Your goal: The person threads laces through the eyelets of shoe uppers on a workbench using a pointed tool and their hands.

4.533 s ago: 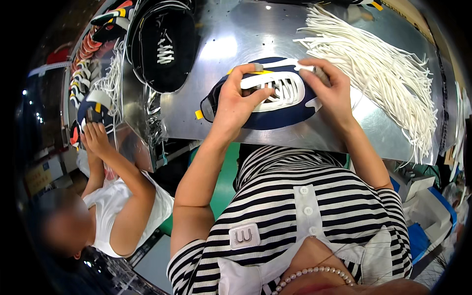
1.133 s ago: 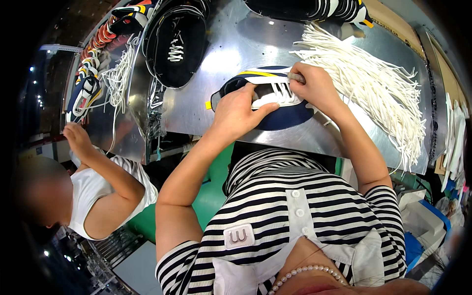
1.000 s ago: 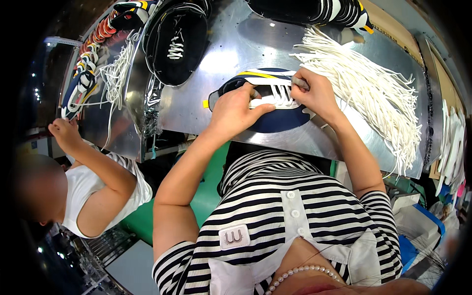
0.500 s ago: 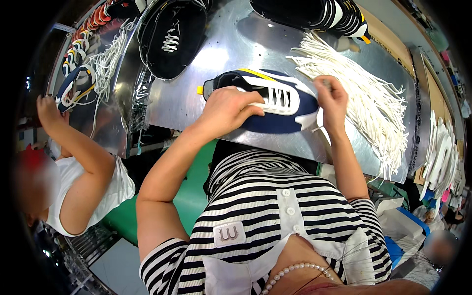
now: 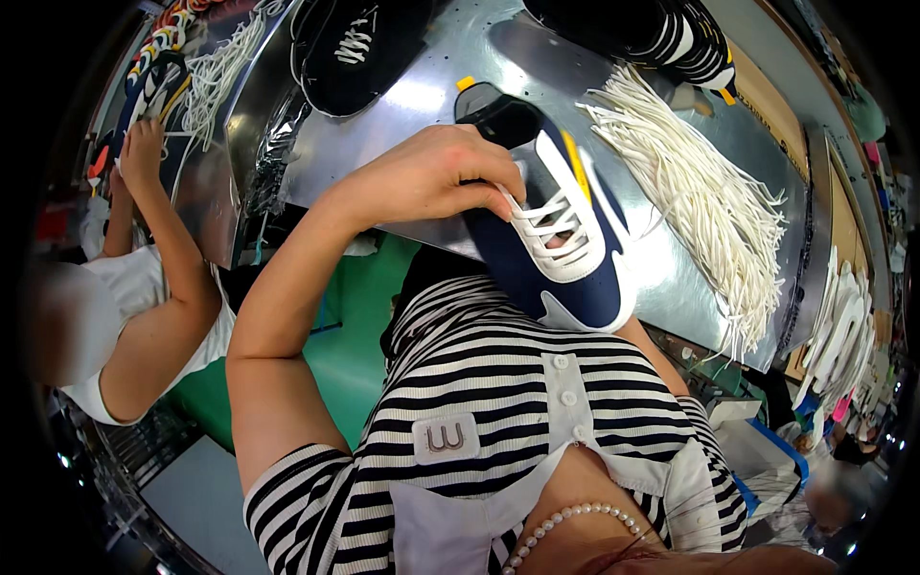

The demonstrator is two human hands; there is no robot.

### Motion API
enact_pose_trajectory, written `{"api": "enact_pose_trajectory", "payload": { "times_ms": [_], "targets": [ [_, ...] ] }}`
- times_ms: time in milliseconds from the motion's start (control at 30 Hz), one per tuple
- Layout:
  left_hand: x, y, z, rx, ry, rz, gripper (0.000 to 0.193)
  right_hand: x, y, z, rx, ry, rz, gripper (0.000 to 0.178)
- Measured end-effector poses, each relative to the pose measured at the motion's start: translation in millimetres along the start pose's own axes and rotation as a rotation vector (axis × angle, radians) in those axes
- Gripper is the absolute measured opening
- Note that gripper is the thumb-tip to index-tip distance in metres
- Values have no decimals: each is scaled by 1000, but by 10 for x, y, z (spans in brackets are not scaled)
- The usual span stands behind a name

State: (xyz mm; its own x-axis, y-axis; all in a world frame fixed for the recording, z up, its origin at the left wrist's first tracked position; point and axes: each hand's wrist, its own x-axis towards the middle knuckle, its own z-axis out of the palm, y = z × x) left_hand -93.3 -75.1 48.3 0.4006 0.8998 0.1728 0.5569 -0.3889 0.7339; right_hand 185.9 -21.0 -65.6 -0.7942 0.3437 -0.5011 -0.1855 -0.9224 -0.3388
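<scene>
A navy shoe upper (image 5: pixel 498 251) with white trim, a yellow stripe and white lace crossing its eyelets is raised off the metal bench and tilted, toe toward me. My left hand (image 5: pixel 450 174) pinches the eyelet edge between thumb and fingers, near the top of the lacing. The upper hides nearly all of my right hand (image 5: pixel 555 242); only what looks like a fingertip shows through the gap between the lace rows. My right forearm (image 5: pixel 654 353) comes out from behind the toe.
A thick bundle of white laces (image 5: pixel 704 206) lies on the bench (image 5: pixel 422 96) to the right. Stacked dark uppers (image 5: pixel 632 34) and a black upper (image 5: pixel 359 57) stand at the back. On the left, a co-worker's hand (image 5: pixel 142 153) works by more laces (image 5: pixel 213 91).
The upper has been lifted from the bench and turned, its toe swinging toward me. My right hand has moved from beside the toe to behind the upper.
</scene>
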Motion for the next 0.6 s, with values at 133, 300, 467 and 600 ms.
{"api": "enact_pose_trajectory", "payload": {
  "times_ms": [133, 300, 467, 600],
  "targets": [
    [-364, 254, -181, 122, 117, 45, 12, 85, 97, 334, -64, -13, 0, 33],
    [-626, 663, 214, -13, 312, 354, 24, -331, 242, 783, -178, 27, -92, 33],
    [-940, 1491, 481, 51, 281, 134, 28, -383, 527, 1087, -282, -49, -68, 33],
    [-1082, 1853, 998, 161, 1094, -223, 53, -459, 521, 1080, -286, -52, -98, 34]
  ]
}}
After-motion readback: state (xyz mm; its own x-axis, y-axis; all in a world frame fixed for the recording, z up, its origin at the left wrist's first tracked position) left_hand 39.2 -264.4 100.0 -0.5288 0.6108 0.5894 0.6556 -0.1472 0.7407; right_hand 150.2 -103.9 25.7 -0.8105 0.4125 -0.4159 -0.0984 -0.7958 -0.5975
